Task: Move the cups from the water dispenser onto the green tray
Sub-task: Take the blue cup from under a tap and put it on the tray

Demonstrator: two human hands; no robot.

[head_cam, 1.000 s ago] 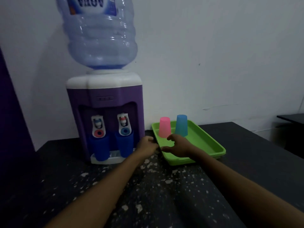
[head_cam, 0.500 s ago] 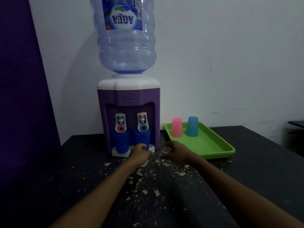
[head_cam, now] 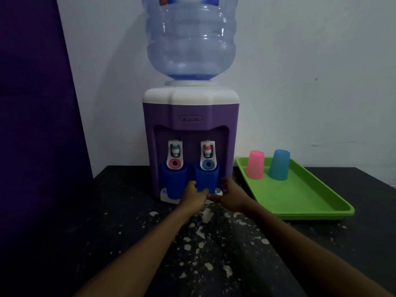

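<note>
A purple and white water dispenser (head_cam: 190, 112) stands on the dark table. Two dark blue cups stand upright on its drip tray, the left cup (head_cam: 174, 182) under the red tap and the right cup (head_cam: 206, 176) under the blue tap. My left hand (head_cam: 194, 197) presses the right cup's left side, between the two cups. My right hand (head_cam: 232, 196) wraps its right side, thumb near the base. The green tray (head_cam: 304, 200) lies to the right of the dispenser, with a pink cup (head_cam: 255, 165) and a light blue cup (head_cam: 279, 165) upside down at its far end.
A large clear water bottle (head_cam: 190, 39) sits on top of the dispenser. A purple panel (head_cam: 32, 103) rises at the left. The black table (head_cam: 128, 232) is speckled with white flecks. A white wall stands close behind.
Both hands moved left from the tray's near corner to the dispenser and closed around the right dark blue cup. The view shifted left and closer.
</note>
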